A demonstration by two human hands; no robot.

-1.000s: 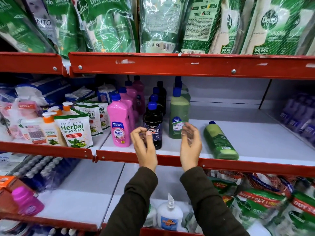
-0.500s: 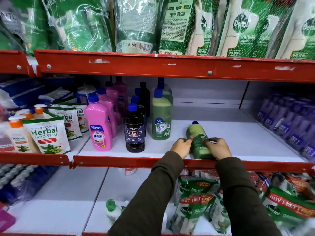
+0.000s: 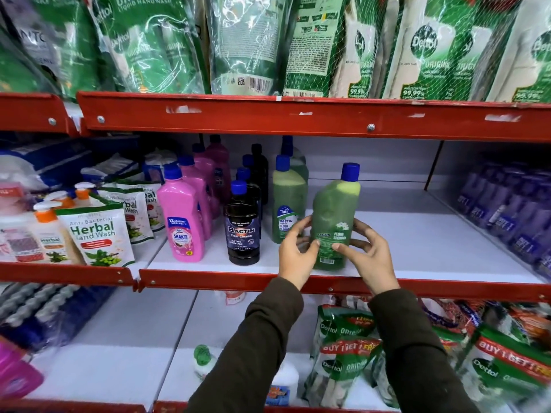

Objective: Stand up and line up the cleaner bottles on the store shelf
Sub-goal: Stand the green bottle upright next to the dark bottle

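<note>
A green floor-cleaner bottle (image 3: pixel 334 216) with a blue cap is nearly upright, tilted slightly right, near the front of the white middle shelf (image 3: pixel 417 248). My left hand (image 3: pixel 296 254) grips its lower left side and my right hand (image 3: pixel 368 254) its lower right side. To its left stand rows of upright bottles running back into the shelf: green bottles (image 3: pixel 287 201), black bottles (image 3: pixel 243 231) and pink bottles (image 3: pixel 182 222), all with blue caps.
Herbal hand-wash pouches (image 3: pixel 98 236) and pump bottles fill the shelf section to the left. Purple packs (image 3: pixel 507 210) line the right side. Green refill pouches (image 3: pixel 298 46) hang over the red upper shelf edge (image 3: pixel 298 114). More pouches (image 3: pixel 346 356) lie on the lower shelf.
The green bottle was lying on its side on the shelf; both hands moved right from the black bottle, took hold of it and raised it to nearly upright.
</note>
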